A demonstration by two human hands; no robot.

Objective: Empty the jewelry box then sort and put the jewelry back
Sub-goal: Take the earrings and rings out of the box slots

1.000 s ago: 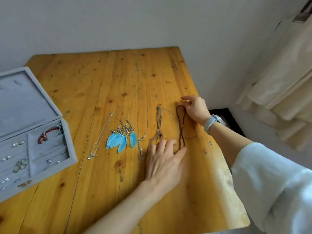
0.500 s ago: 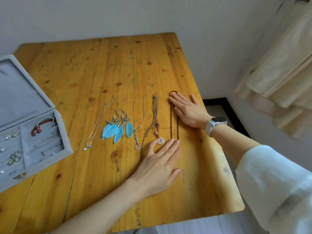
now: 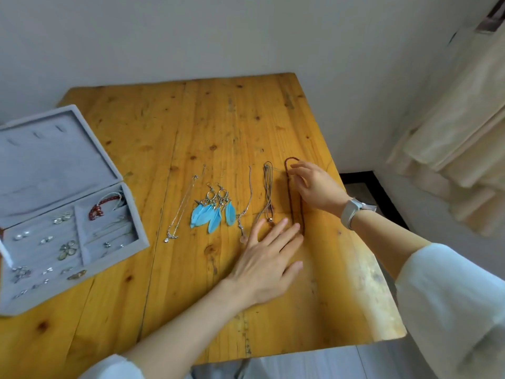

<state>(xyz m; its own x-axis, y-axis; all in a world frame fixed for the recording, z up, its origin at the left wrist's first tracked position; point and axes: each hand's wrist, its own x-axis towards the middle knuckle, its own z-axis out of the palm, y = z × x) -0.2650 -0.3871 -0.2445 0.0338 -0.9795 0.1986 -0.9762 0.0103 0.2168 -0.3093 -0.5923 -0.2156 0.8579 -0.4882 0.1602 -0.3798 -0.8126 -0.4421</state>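
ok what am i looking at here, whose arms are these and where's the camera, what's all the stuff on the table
There is no machine here: the arms belong to a person wearing a camera on the head, looking down. On the wooden table lies a row of jewelry: a silver chain, blue feather earrings, a thin necklace, a grey cord necklace and a brown bead necklace. The left hand lies flat, open, by the necklace ends. The right hand, fingers curled, touches the bead necklace's top. An open grey jewelry box, still holding small pieces, sits at left.
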